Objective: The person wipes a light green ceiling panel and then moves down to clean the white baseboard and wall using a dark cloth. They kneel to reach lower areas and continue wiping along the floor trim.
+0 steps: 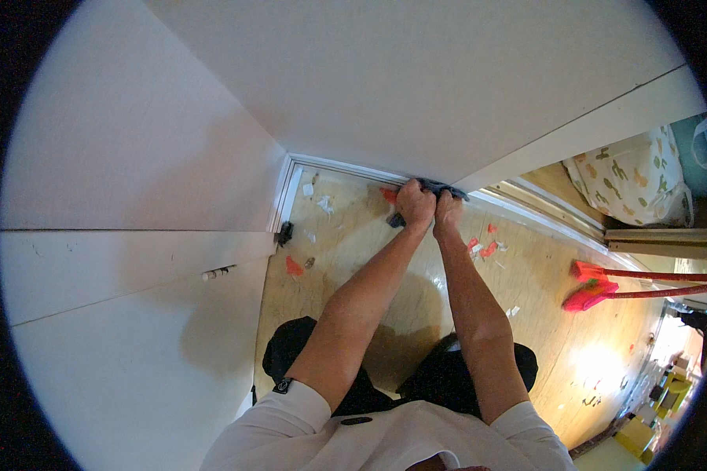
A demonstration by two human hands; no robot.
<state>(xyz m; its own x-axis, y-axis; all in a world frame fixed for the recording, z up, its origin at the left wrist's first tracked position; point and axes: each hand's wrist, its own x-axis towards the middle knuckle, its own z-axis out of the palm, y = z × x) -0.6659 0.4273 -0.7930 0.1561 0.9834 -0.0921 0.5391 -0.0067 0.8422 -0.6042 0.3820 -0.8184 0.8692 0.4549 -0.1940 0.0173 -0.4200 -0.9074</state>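
Note:
My left hand [416, 203] and my right hand [448, 211] are side by side, both closed on a dark grey cloth [437, 187]. The cloth lies against the white baseboard [353, 169] where the wall meets the floor. Part of the cloth is hidden behind my fingers. Close to my left hand are a piece of red scrap [389, 195] and a small dark piece [396, 220] on the wood-look floor [353, 235].
Red and white scraps [486, 248] litter the floor. A red broom and dustpan [592, 288] rest to the right. Beyond the white panel, a patterned bag [630, 176] sits in an opening. A white door [124, 294] with a handle [218, 272] stands at left.

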